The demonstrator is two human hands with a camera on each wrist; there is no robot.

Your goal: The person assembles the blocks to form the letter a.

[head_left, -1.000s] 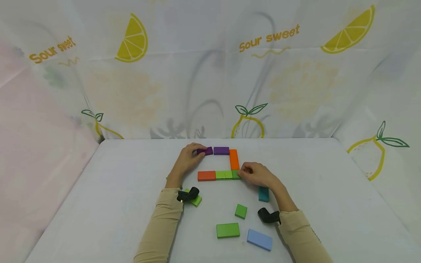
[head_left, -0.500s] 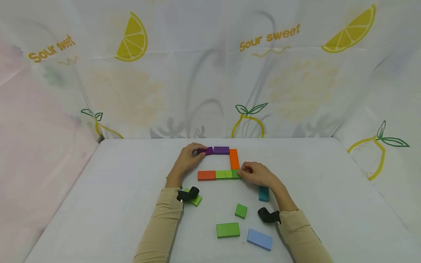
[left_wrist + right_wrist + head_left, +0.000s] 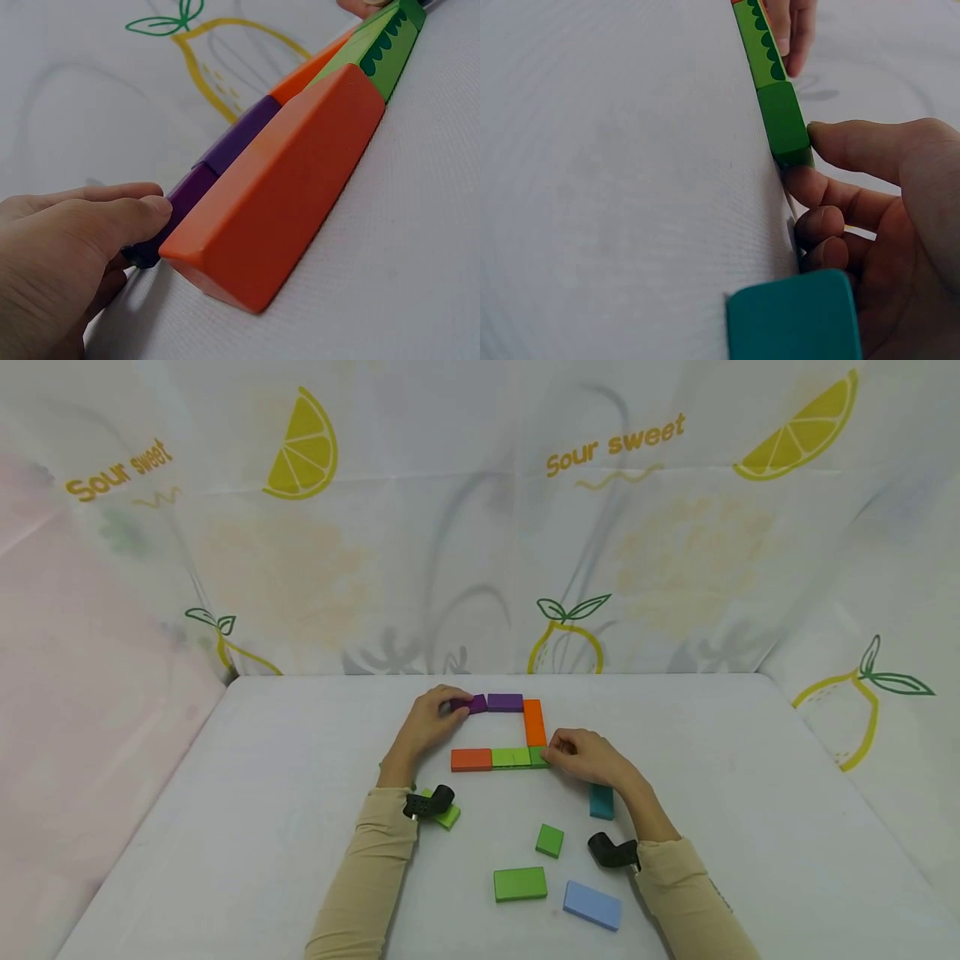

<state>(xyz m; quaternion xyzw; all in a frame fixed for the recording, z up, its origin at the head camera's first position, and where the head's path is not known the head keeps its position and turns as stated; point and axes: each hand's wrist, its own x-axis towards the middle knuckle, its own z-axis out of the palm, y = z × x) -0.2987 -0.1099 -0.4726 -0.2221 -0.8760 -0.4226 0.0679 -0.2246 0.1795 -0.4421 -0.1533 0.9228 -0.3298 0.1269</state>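
At the back of the white table my left hand (image 3: 430, 722) pinches a dark purple block (image 3: 477, 703) by its left end. A lighter purple block (image 3: 505, 702) lies right beside it, meeting the top of an orange block (image 3: 534, 723). My right hand (image 3: 590, 757) holds the small green block (image 3: 785, 122) between thumb and index finger, its other fingers curled. That block sits at the right end of a front row with a light green block (image 3: 511, 758) with a scalloped dark green edge and a red-orange block (image 3: 281, 187).
Nearer the front lie a green square block (image 3: 550, 841), a green rectangular block (image 3: 521, 884) and a light blue block (image 3: 592, 906). A teal block (image 3: 602, 802) lies under the right forearm. Another light green block (image 3: 448, 817) is partly covered by the left wrist camera.
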